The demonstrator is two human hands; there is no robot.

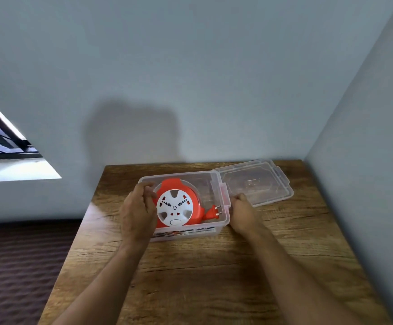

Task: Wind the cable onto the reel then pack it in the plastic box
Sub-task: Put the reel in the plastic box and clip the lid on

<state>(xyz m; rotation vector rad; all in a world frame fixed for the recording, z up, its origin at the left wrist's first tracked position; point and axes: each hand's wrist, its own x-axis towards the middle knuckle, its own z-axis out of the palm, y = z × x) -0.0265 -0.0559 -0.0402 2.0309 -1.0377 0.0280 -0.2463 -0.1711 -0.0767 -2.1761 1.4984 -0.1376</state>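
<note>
An orange cable reel [178,206] with a white socket face lies inside the clear plastic box [190,178] on the wooden table. Its orange plug [213,213] rests in the box to the right of the reel, pins pointing right. My left hand [137,212] grips the box's left wall, fingers curled over the rim next to the reel. At the box's right end, by the pink latch, my right hand [242,213] holds the wall. The clear lid [256,181] lies open on the table, to the right of the box and behind it.
The wooden table [214,277] stands in a corner, with grey walls behind and on the right. A window [5,146] is at the left. A dark patterned floor [15,266] lies left of the table.
</note>
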